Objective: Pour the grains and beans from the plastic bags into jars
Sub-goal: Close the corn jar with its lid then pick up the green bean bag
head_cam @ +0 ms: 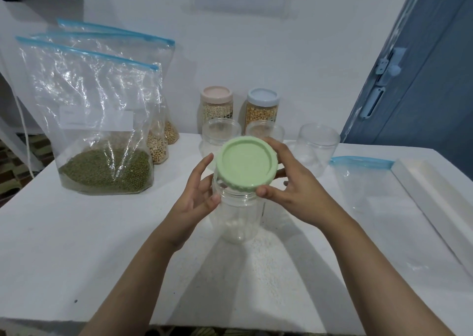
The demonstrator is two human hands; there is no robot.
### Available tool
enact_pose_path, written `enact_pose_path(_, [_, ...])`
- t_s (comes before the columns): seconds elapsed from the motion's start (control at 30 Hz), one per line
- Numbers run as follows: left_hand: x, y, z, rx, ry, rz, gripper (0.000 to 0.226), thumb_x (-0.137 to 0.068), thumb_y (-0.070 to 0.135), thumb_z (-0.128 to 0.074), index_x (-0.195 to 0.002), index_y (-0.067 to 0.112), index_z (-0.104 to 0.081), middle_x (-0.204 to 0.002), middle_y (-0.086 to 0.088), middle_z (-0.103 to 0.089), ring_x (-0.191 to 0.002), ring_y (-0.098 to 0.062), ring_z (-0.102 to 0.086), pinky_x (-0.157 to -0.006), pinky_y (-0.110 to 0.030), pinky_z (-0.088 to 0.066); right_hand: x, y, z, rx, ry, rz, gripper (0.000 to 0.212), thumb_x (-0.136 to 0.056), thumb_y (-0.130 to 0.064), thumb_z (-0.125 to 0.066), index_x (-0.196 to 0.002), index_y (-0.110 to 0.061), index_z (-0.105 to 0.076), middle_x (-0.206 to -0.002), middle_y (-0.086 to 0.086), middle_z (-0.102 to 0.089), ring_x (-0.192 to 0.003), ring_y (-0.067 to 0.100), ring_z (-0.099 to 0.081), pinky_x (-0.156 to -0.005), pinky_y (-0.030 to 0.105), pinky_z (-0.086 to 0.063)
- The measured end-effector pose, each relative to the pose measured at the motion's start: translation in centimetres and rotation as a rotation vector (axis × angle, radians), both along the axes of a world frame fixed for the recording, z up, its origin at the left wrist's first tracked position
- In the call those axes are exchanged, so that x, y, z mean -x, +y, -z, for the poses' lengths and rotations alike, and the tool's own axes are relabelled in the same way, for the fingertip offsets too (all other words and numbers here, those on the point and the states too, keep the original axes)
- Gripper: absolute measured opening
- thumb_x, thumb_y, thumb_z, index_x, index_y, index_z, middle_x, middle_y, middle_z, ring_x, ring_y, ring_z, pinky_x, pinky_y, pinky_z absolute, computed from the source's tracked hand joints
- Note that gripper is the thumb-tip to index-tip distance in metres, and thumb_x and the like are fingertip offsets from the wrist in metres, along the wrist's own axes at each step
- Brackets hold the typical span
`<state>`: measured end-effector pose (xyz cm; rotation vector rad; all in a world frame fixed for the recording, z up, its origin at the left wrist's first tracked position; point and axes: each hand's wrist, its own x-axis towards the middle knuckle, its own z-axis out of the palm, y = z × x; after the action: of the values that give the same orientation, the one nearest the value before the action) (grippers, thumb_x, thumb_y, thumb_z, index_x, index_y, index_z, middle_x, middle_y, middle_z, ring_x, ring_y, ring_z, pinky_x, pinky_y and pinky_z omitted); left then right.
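Two lidded jars at the back already held grain and an emptied bag lay flat at the right, while three bags at the left were still full, so roughly half remained. The empty jar stood upright mid-tabletop, mouth up, left hand cupping its shoulder. The right hand gripped the green lid, tilted over the mouth

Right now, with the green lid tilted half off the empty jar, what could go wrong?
The green lid sits tilted on the clear jar; the right hand grips only its edge, so it could slip. The left hand holds the jar loosely; it might tip. The mung bean bag stands unsupported and may slump.
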<state>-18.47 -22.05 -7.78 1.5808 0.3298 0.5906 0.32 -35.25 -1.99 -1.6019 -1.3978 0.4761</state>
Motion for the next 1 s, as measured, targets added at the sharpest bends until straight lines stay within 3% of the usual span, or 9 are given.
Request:
enact_pose_path(0.13, [-1.0,-0.8,0.2,-0.034,-0.008,-0.053,0.071,-0.090,0.037,-0.059,-0.150,0.047,-0.023,-0.147,0.013,-0.050,-0.137,-0.013,-0.046,-0.112,-0.045,-0.038,-1.4,-1.3,0.2,-0.137,0.078,0.196,0.065,-0.072,-0.075,-0.064,-0.128,-0.061,-0.033,-0.120,-0.044,-0.047,-0.105,-0.009,-0.054,-0.079,0.010,-0.048])
enact_pose_path(0.23, [-2.9,-2.0,0.4,-0.033,-0.030,-0.119,0.060,-0.093,0.036,-0.052,-0.146,0.052,-0.029,-0.149,0.019,-0.046,-0.140,-0.005,-0.041,-0.116,-0.041,-0.034,-4.3,-3.1,2.3,-0.133,0.045,0.434,0.059,-0.080,-0.069,-0.064,-0.129,-0.050,-0.039,-0.123,-0.026,-0.052,-0.105,0.001,-0.055,-0.088,0.026,-0.053])
enact_pose_path(0.33, [-5.2,-3.6,0.6,-0.056,-0.024,-0.192,0.054,-0.095,0.046,-0.048,-0.142,0.060,-0.028,-0.153,0.022,-0.039,-0.141,0.004,-0.033,-0.117,-0.030,-0.029,-7.4,-4.8,5.5,0.036,-0.040,0.599,0.074,-0.074,-0.076,-0.058,-0.136,-0.039,-0.043,-0.124,-0.004,-0.048,-0.111,0.019,-0.051,-0.099,0.038,-0.047])
enact_pose_path(0.4, [-6.7,-4.4,0.6,-0.078,-0.008,-0.231,0.051,-0.097,0.051,-0.044,-0.143,0.060,-0.024,-0.157,0.020,-0.032,-0.141,0.009,-0.028,-0.111,-0.013,-0.027,-8.5,-5.5,7.8,0.206,-0.090,0.636,0.087,-0.072,-0.080,-0.056,-0.142,-0.030,-0.043,-0.127,0.006,-0.047,-0.120,0.030,-0.045,-0.103,0.037,-0.038])
enact_pose_path(0.5, [-8.2,-5.4,0.4,-0.089,0.014,-0.280,0.054,-0.096,0.048,-0.040,-0.146,0.055,-0.019,-0.159,0.018,-0.028,-0.139,0.015,-0.025,-0.099,0.004,-0.025,-8.7,-5.7,10.7,0.430,-0.206,0.677,0.081,-0.078,-0.072,-0.060,-0.143,-0.025,-0.044,-0.135,0.008,-0.044,-0.124,0.033,-0.037,-0.102,0.041,-0.034])
enact_pose_path(0.63, [-9.0,-6.0,0.2,-0.048,-0.017,-0.291,0.057,-0.097,0.053,-0.040,-0.148,0.052,-0.016,-0.161,0.019,-0.024,-0.140,0.017,-0.020,-0.101,0.003,-0.024,-8.4,-5.7,12.5,0.532,-0.389,0.675,0.072,-0.076,-0.079,-0.056,-0.128,-0.028,-0.052,-0.129,0.002,-0.046,-0.115,0.027,-0.036,-0.096,0.040,-0.032])
enact_pose_path(0.7, [-9.0,-6.0,0.2,-0.019,-0.033,-0.292,0.060,-0.095,0.057,-0.040,-0.149,0.054,-0.015,-0.160,0.023,-0.021,-0.142,0.014,-0.019,-0.106,-0.004,-0.022,-8.5,-5.8,12.4,0.535,-0.347,0.657,0.077,-0.080,-0.074,-0.059,-0.139,-0.027,-0.046,-0.136,0.003,-0.042,-0.121,0.029,-0.035,-0.102,0.040,-0.030])
enact_pose_path(0.83, [-8.5,-7.0,0.1,-0.037,-0.086,-0.453,0.058,-0.098,0.049,-0.046,-0.151,0.046,-0.023,-0.156,0.027,-0.028,-0.141,0.013,-0.024,-0.114,-0.017,-0.024,-7.7,-6.8,10.0,0.139,-0.110,0.645,0.057,-0.094,-0.045,-0.062,-0.144,-0.022,-0.048,-0.139,0.004,-0.045,-0.130,0.026,-0.036,-0.104,0.028,-0.029])
enact_pose_path(1.0, [-8.0,-8.2,-2.3,-0.188,-0.239,-0.687,0.042,-0.099,0.023,-0.042,-0.139,0.037,-0.043,-0.143,0.019,-0.045,-0.135,0.004,-0.038,-0.106,-0.013,-0.034,-4.6,-7.0,3.7,-0.284,-0.186,0.486,0.031,-0.093,-0.040,-0.055,-0.120,-0.027,-0.061,-0.116,-0.009,-0.056,-0.110,0.009,-0.051,-0.091,0.022,-0.041])
